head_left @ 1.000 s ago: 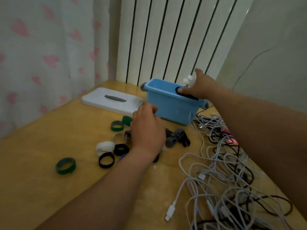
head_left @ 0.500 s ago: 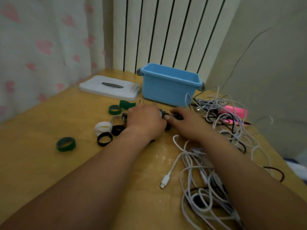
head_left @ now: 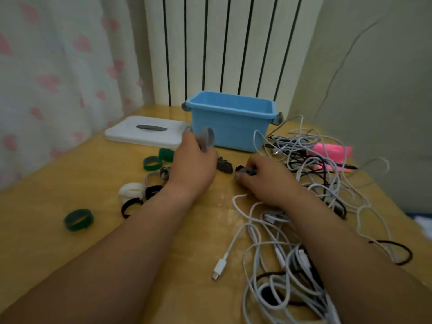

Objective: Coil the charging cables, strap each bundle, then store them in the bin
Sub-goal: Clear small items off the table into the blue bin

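Cables (head_left: 280,256) lie in a big loose tangle on the right side of the wooden table (head_left: 35,218), white ones and dark ones mixed up, and one white plug (head_left: 219,268) sticks out toward the front. The blue bin (head_left: 231,127) stands open at the back of the table, near the tangle, and its white lid (head_left: 149,135) lies flat just to the left of it. The left hand (head_left: 194,166) is in front of the bin, and its grip is closed on a grey strap (head_left: 207,139), which it holds up; the strap looks blurry. The right hand (head_left: 264,182) rests low on the table beside the cables, and its grip pinches a small dark strap (head_left: 245,170) in curled fingers. Another dark strap (head_left: 225,165) lies on the table between the two hands. More strap rings sit to the left of the left arm: green rings (head_left: 152,163), a white ring (head_left: 131,191), black rings (head_left: 129,206) and one green ring (head_left: 79,219) well apart from the rest. Something pink (head_left: 332,150) lies under the cables at the far right
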Motion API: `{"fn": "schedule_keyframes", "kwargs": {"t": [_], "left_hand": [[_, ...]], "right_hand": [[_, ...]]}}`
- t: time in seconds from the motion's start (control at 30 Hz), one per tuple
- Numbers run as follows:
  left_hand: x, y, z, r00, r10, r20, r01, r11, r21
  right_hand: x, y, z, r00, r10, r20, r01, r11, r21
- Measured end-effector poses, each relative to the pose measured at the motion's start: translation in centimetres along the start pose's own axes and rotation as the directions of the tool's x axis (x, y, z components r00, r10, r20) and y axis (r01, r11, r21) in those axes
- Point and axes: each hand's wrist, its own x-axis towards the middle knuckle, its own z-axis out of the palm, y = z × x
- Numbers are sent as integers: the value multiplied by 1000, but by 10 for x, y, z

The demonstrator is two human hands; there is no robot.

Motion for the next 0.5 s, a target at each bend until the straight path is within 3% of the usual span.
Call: {"fn": "schedule_keyframes", "kwargs": {"t": [0.07,0.13,0.27,0.43,0.5], "left_hand": [[3,-1,0,998,-57,-30,53,991,-119],[4,-1,1,994,-101,-31,94,978,-187],[3,-2,2,991,-134,5,132,969,-210],[1,2,-1,997,-60,50,68,985,-161],[-1,3,-3,996,9,88,3,990,-139]], "right_hand": [[2,3,-2,991,97,-91,-76,975,209],[4,5,-4,978,142,-154,-95,956,278],[1,-1,2,985,113,-134,-75,964,256],[3,-10,12,997,77,-28,-79,994,-77],[6,-4,8,988,136,-72,-124,981,146]]}}
